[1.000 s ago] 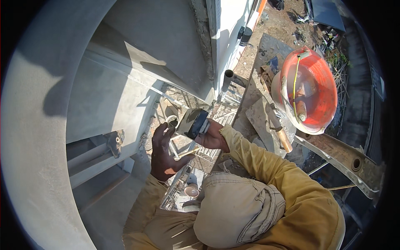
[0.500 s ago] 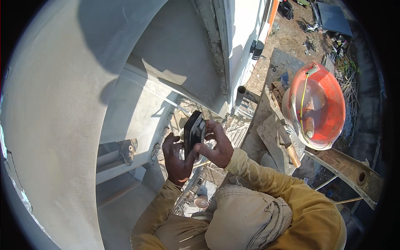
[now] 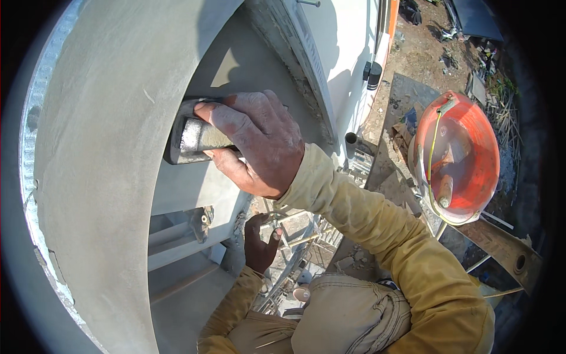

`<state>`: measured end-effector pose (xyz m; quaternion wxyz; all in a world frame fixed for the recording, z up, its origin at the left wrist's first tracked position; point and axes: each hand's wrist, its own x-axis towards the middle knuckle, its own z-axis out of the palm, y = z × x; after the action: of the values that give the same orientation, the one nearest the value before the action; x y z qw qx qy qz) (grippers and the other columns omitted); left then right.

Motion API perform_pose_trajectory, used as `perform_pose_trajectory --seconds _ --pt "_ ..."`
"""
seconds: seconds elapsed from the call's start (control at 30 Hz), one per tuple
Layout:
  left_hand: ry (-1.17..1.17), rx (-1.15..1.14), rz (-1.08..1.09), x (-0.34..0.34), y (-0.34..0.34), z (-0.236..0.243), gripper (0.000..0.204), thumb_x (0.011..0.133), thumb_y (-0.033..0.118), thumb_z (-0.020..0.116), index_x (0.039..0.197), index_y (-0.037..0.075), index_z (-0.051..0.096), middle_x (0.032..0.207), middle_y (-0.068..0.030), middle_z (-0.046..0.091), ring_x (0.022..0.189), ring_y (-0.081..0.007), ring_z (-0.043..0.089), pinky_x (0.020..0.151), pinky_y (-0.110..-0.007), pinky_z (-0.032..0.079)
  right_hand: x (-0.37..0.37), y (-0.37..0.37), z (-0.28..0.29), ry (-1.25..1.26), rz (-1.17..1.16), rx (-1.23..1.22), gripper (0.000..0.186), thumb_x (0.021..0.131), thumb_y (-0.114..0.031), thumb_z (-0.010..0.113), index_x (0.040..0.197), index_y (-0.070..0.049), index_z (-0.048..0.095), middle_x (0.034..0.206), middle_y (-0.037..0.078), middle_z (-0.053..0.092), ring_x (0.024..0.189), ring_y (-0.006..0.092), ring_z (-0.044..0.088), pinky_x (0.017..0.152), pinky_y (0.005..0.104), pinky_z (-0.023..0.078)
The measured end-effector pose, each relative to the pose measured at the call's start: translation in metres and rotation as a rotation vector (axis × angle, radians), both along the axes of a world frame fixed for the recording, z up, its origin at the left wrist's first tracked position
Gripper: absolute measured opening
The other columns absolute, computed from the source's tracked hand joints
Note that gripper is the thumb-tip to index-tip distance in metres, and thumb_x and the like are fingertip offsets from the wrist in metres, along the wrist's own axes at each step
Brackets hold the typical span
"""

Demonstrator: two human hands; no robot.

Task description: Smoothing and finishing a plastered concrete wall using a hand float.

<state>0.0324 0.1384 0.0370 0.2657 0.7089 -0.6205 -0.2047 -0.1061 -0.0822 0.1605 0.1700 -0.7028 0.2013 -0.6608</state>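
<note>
My right hand [image 3: 259, 138] grips a small plastering float [image 3: 191, 134] by its block-like handle. The float has a dark flat base, and it is held at the edge of the grey rendered wall [image 3: 112, 165], by the recess [image 3: 253, 65]. The hand covers part of the float, and whether its face touches the wall is hard to tell. Lower down, my left hand [image 3: 261, 245] holds nothing, its thumb and fingers apart, over the gap with scaffolding below.
At the right stands an orange-red bucket [image 3: 486, 141] with murky water and a tool inside. A rusty metal beam [image 3: 501, 251] passes below it. Boards [image 3: 359, 236] lie beside my right arm. Scaffold bars [image 3: 300, 239] and rubble show far below. A pipe [image 3: 351, 138] rises near the white wall.
The float has left the space between both hands and moved up and left to the wall in my right hand. My left hand has let go of it and stays low.
</note>
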Motion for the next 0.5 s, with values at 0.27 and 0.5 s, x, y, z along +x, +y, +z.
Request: perform_pose_trajectory --seconds 0.27,0.5 --pt "0.060 0.110 0.101 0.007 0.013 -0.012 0.045 0.084 0.029 0.069 0.115 0.000 0.054 0.114 -0.0184 0.053 0.109 -0.0326 0.052 0.096 -0.042 0.041 -0.006 0.011 -0.085 -0.046 -0.101 0.632 0.047 0.078 -0.013 0.071 0.120 -0.004 0.053 0.106 0.017 0.051 0.094 0.0311 0.053 0.083 0.0411 0.047" --pt "0.023 0.168 0.046 0.005 0.019 -0.014 0.045 0.082 0.025 0.072 0.116 0.000 0.054 0.114 -0.0172 0.054 0.110 -0.0323 0.052 0.096 -0.041 0.042 0.014 -0.018 -0.019 -0.116 -0.142 0.125 0.050 0.077 -0.014 0.073 0.122 -0.006 0.053 0.107 0.017 0.050 0.095 0.0331 0.050 0.083 0.0417 0.046"
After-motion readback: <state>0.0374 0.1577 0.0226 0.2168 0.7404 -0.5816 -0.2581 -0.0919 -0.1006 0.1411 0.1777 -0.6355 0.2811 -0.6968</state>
